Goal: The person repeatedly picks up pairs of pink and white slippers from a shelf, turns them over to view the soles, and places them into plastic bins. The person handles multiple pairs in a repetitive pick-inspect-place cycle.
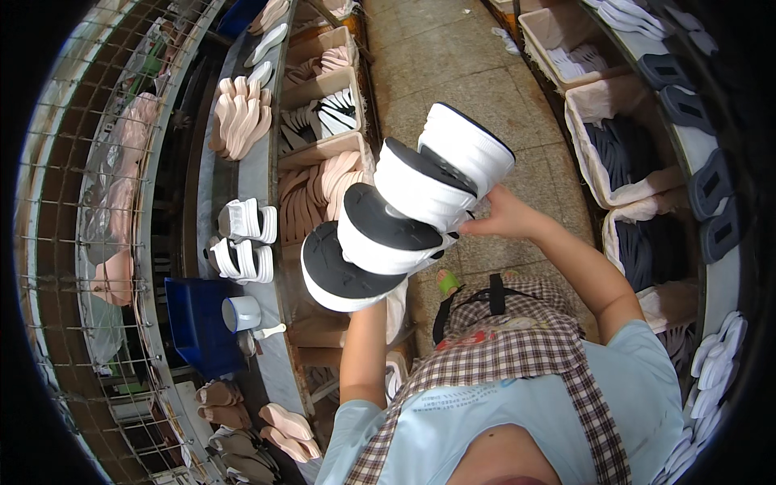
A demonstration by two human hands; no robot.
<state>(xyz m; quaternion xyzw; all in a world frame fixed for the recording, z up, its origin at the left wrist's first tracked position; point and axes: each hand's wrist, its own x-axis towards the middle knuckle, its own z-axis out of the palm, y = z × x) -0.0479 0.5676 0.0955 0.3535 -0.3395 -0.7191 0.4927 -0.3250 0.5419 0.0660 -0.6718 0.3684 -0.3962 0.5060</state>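
Observation:
Several thick white shoe soles with black faces are held up in front of me, fanned in a slanting row. At the far right end of the row, my right hand grips their edges; its thumb shows while the other fingers are mostly hidden. My left forearm reaches up beneath the nearest sole. That sole covers my left hand, so its fingers cannot be seen.
On the left, a grey bench bears pink soles, white soles, a blue bin and a white mug. Lined crates of soles stand beside it. Dark soles lie on the right-hand shelf. A tiled aisle runs between.

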